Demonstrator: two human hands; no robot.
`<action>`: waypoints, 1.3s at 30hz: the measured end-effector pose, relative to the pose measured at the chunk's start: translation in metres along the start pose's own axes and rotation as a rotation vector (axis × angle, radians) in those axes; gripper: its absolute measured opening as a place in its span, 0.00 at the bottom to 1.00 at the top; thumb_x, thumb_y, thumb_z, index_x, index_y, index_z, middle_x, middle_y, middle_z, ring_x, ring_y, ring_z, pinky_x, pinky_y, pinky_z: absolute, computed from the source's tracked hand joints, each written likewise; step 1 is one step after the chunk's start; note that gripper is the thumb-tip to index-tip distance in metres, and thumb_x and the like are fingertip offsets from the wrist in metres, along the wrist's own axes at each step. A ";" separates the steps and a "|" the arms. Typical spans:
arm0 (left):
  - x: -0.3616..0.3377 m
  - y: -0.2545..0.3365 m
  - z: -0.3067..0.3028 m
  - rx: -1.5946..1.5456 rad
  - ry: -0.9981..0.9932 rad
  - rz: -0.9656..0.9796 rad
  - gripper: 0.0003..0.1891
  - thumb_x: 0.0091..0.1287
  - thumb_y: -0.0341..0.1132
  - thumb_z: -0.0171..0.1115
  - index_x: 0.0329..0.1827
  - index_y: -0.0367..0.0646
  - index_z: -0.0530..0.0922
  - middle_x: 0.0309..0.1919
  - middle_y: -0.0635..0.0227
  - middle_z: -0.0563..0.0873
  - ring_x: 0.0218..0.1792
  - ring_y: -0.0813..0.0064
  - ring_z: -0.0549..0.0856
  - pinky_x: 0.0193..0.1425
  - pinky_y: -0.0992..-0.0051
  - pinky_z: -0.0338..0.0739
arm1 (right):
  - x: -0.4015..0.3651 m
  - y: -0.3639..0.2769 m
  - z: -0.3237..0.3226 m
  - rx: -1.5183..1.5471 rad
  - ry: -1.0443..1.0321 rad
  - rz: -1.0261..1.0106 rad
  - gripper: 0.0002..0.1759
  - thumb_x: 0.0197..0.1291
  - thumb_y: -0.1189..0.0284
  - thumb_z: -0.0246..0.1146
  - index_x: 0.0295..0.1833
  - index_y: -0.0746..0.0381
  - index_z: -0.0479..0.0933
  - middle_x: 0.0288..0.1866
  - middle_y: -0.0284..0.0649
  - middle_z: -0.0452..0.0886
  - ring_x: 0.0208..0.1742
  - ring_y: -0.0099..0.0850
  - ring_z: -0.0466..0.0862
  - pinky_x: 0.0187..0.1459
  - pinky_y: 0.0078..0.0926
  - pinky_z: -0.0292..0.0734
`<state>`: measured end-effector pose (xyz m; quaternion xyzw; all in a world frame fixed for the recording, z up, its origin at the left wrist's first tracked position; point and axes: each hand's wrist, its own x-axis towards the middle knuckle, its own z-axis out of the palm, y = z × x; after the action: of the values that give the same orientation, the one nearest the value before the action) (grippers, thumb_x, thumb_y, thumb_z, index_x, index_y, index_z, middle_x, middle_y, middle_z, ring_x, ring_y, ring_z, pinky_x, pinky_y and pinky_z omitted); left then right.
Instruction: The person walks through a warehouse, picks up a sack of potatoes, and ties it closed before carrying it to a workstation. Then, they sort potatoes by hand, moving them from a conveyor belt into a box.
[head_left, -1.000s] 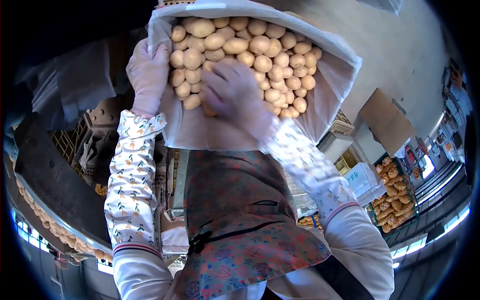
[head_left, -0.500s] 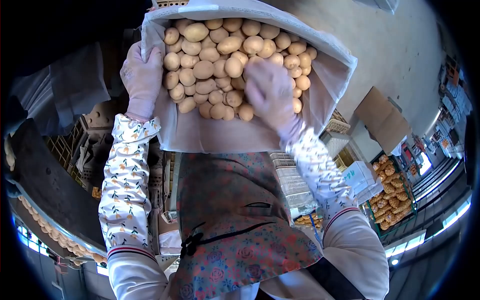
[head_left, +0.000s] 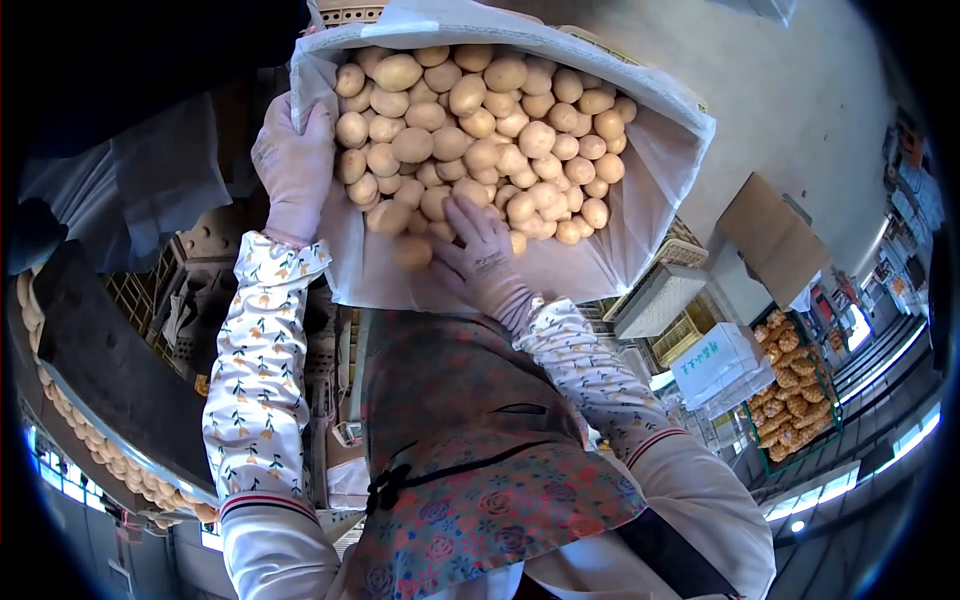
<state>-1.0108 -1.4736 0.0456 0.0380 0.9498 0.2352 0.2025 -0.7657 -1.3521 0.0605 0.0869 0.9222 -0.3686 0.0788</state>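
Note:
Many round, pale brown potatoes [head_left: 535, 140] lie in a box lined with white sheeting [head_left: 400, 275] in front of my body. At the box's left side, my gloved left hand [head_left: 290, 165] is closed around the edge of the liner, thumb on the inner side. My gloved right hand [head_left: 485, 258] rests at the near side of the heap with its fingers stretched out and apart, touching potatoes. One blurred potato [head_left: 412, 252] sits just left of those fingers, on the near slope of the liner.
A dark curved surface [head_left: 110, 350] on the left has a row of potatoes [head_left: 110, 455] along its outer side. To the right are a yellow crate [head_left: 675, 255], a white carton [head_left: 712, 365], an open cardboard box [head_left: 770, 235] and stacked orange-brown bags [head_left: 795, 390].
My right hand has moved left and towards my body across the potatoes, uncovering those at the right. Potatoes have shifted in the heap. My left hand still grips the liner edge.

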 end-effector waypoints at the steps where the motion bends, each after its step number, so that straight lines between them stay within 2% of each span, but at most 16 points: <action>1: 0.000 -0.001 0.001 -0.015 0.000 0.000 0.17 0.62 0.44 0.63 0.47 0.42 0.82 0.38 0.56 0.88 0.41 0.56 0.87 0.49 0.63 0.79 | -0.001 -0.001 0.000 0.065 -0.003 -0.004 0.25 0.52 0.68 0.67 0.58 0.58 0.77 0.56 0.51 0.76 0.60 0.51 0.75 0.61 0.46 0.72; 3: 0.001 -0.002 0.001 -0.009 -0.002 0.011 0.17 0.62 0.44 0.64 0.48 0.43 0.82 0.38 0.57 0.88 0.41 0.56 0.87 0.49 0.63 0.79 | 0.011 -0.007 -0.009 0.307 -0.120 0.064 0.21 0.53 0.67 0.66 0.54 0.57 0.80 0.59 0.51 0.75 0.62 0.52 0.74 0.60 0.45 0.72; 6: 0.001 -0.003 0.002 -0.008 0.003 0.007 0.17 0.62 0.44 0.64 0.48 0.43 0.82 0.38 0.57 0.88 0.41 0.56 0.87 0.50 0.63 0.79 | 0.086 -0.019 -0.031 0.157 -0.041 0.197 0.18 0.54 0.67 0.65 0.52 0.56 0.80 0.60 0.50 0.73 0.62 0.49 0.73 0.60 0.48 0.72; 9: 0.000 -0.010 0.004 0.066 0.010 0.010 0.17 0.62 0.44 0.65 0.48 0.43 0.81 0.38 0.57 0.88 0.41 0.55 0.87 0.49 0.62 0.80 | 0.116 -0.004 -0.011 -0.219 0.184 0.114 0.17 0.53 0.68 0.63 0.50 0.54 0.79 0.57 0.49 0.73 0.60 0.46 0.75 0.57 0.50 0.73; 13: 0.002 -0.008 0.004 0.043 0.014 0.028 0.17 0.62 0.44 0.65 0.48 0.43 0.81 0.38 0.56 0.88 0.41 0.55 0.87 0.48 0.62 0.79 | 0.032 0.011 0.045 -0.197 0.166 -0.193 0.24 0.47 0.65 0.65 0.54 0.50 0.78 0.61 0.47 0.71 0.61 0.49 0.73 0.57 0.54 0.72; 16: 0.000 -0.006 0.005 0.038 0.037 0.016 0.16 0.62 0.45 0.67 0.45 0.43 0.82 0.36 0.57 0.89 0.39 0.57 0.88 0.46 0.64 0.80 | -0.013 0.042 0.003 -0.055 -0.103 0.012 0.25 0.47 0.62 0.68 0.55 0.48 0.79 0.64 0.48 0.69 0.63 0.49 0.71 0.62 0.56 0.68; 18: -0.002 -0.005 0.005 0.005 0.036 0.023 0.16 0.62 0.44 0.66 0.46 0.43 0.82 0.36 0.57 0.89 0.39 0.56 0.88 0.46 0.63 0.79 | -0.014 0.043 -0.065 -0.231 -0.112 0.111 0.21 0.49 0.59 0.68 0.50 0.54 0.81 0.61 0.43 0.71 0.64 0.47 0.70 0.67 0.56 0.59; 20: -0.001 -0.005 0.005 -0.029 0.020 0.020 0.17 0.62 0.44 0.64 0.48 0.43 0.81 0.37 0.56 0.88 0.40 0.54 0.87 0.47 0.62 0.80 | -0.039 0.058 -0.081 -0.175 -0.097 0.259 0.16 0.52 0.59 0.66 0.44 0.55 0.83 0.58 0.45 0.74 0.64 0.47 0.70 0.68 0.52 0.58; 22: 0.001 -0.007 0.005 0.014 0.029 0.046 0.17 0.62 0.44 0.64 0.48 0.43 0.82 0.37 0.57 0.88 0.41 0.54 0.87 0.48 0.62 0.80 | -0.071 0.079 -0.080 -0.341 -0.364 0.522 0.14 0.55 0.59 0.67 0.41 0.57 0.84 0.50 0.44 0.78 0.60 0.46 0.74 0.62 0.48 0.67; 23: 0.000 -0.007 0.005 0.036 0.029 0.059 0.17 0.62 0.44 0.64 0.48 0.43 0.82 0.37 0.57 0.88 0.41 0.55 0.87 0.48 0.62 0.80 | -0.051 0.079 -0.096 -0.138 -0.549 0.845 0.13 0.55 0.60 0.67 0.38 0.57 0.84 0.47 0.43 0.80 0.55 0.44 0.77 0.55 0.47 0.71; 24: 0.000 -0.007 0.005 0.030 0.022 0.048 0.17 0.62 0.44 0.64 0.48 0.43 0.82 0.38 0.57 0.88 0.41 0.55 0.87 0.48 0.62 0.80 | -0.053 0.078 -0.095 -0.243 -0.207 0.610 0.17 0.58 0.59 0.65 0.43 0.61 0.82 0.47 0.44 0.82 0.47 0.42 0.81 0.52 0.39 0.71; 28: 0.000 -0.001 0.003 0.080 0.029 0.036 0.17 0.62 0.44 0.64 0.48 0.43 0.82 0.38 0.57 0.88 0.42 0.55 0.87 0.49 0.62 0.79 | 0.055 0.112 -0.095 -0.410 0.300 0.125 0.24 0.57 0.56 0.65 0.54 0.60 0.78 0.54 0.47 0.79 0.56 0.46 0.75 0.58 0.47 0.66; 30: -0.002 -0.003 0.003 0.096 0.035 0.037 0.17 0.62 0.45 0.63 0.47 0.43 0.82 0.38 0.57 0.88 0.42 0.55 0.87 0.50 0.62 0.79 | 0.085 0.131 -0.083 -0.446 0.113 0.288 0.27 0.58 0.55 0.64 0.59 0.58 0.76 0.58 0.49 0.76 0.62 0.49 0.71 0.62 0.53 0.61; 34: 0.002 -0.003 0.002 0.081 0.039 0.042 0.17 0.62 0.46 0.64 0.47 0.43 0.82 0.38 0.57 0.88 0.42 0.56 0.87 0.50 0.62 0.79 | 0.025 0.109 -0.059 -0.488 0.128 0.178 0.32 0.62 0.60 0.61 0.71 0.56 0.67 0.68 0.53 0.69 0.70 0.53 0.66 0.68 0.59 0.56; 36: -0.002 0.000 0.004 0.082 0.028 0.024 0.17 0.62 0.46 0.64 0.47 0.44 0.82 0.37 0.58 0.88 0.42 0.56 0.87 0.50 0.62 0.79 | -0.025 0.080 -0.048 -0.129 0.079 0.306 0.30 0.63 0.63 0.63 0.69 0.58 0.69 0.71 0.56 0.67 0.72 0.53 0.64 0.70 0.55 0.57; 39: 0.000 0.000 0.003 0.049 0.020 -0.023 0.17 0.62 0.46 0.64 0.48 0.44 0.82 0.37 0.58 0.89 0.42 0.57 0.87 0.49 0.63 0.79 | -0.061 0.053 -0.052 -0.027 -0.017 0.418 0.24 0.59 0.67 0.66 0.61 0.60 0.76 0.65 0.54 0.71 0.66 0.52 0.70 0.66 0.49 0.64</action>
<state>-1.0091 -1.4724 0.0432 0.0298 0.9577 0.2099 0.1946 -0.6988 -1.2843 0.0757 0.2721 0.8883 -0.3324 0.1623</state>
